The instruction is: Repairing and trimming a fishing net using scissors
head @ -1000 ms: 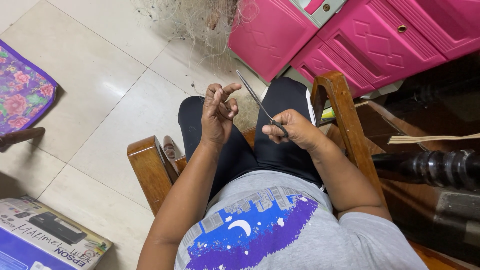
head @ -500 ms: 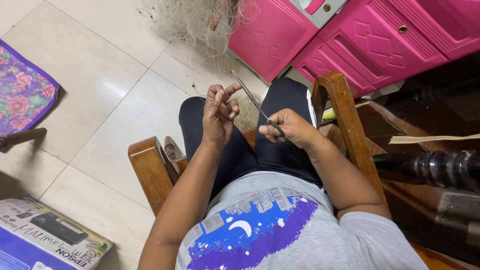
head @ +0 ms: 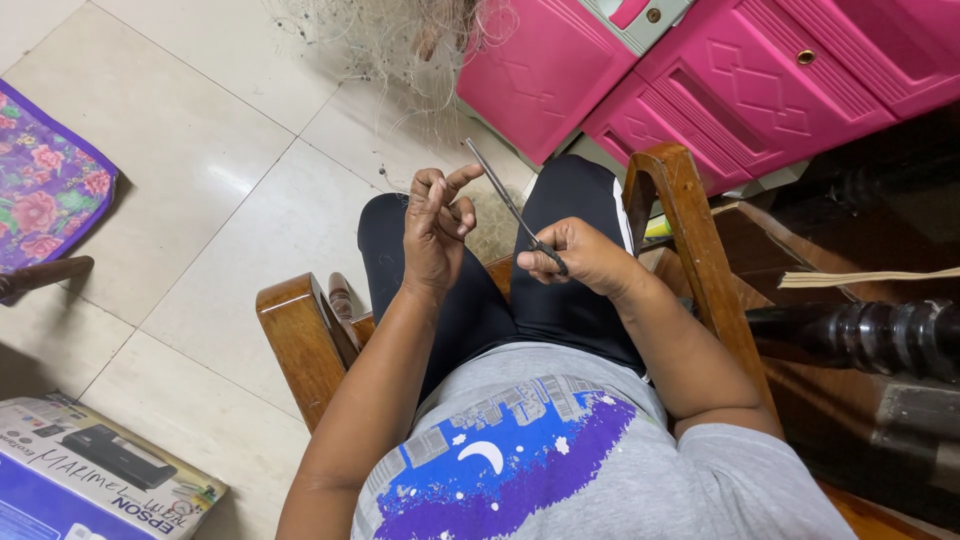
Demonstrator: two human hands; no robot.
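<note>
I sit in a wooden armchair (head: pixel 300 330) and look down at my lap. My right hand (head: pixel 585 255) grips a long thin dark tool (head: pixel 505 200), much like a netting needle, that points up and away to the left. My left hand (head: pixel 435 225) is raised beside it with the fingers curled and pinched together, close to the tool's shaft; I cannot tell whether a fine thread runs between them. A tangle of pale fishing net (head: pixel 400 40) lies on the floor beyond my knees, and strands of it reach down toward my hands.
Pink plastic cabinets (head: pixel 720 70) stand at the upper right. A floral mat (head: pixel 45 185) lies at the left on the tiled floor (head: pixel 190 130). A printer box (head: pixel 90 480) sits at the lower left. Dark turned wooden furniture (head: pixel 860 335) is at my right.
The tool's tip has tilted slightly further up and to the left. Both hands stay almost where they were.
</note>
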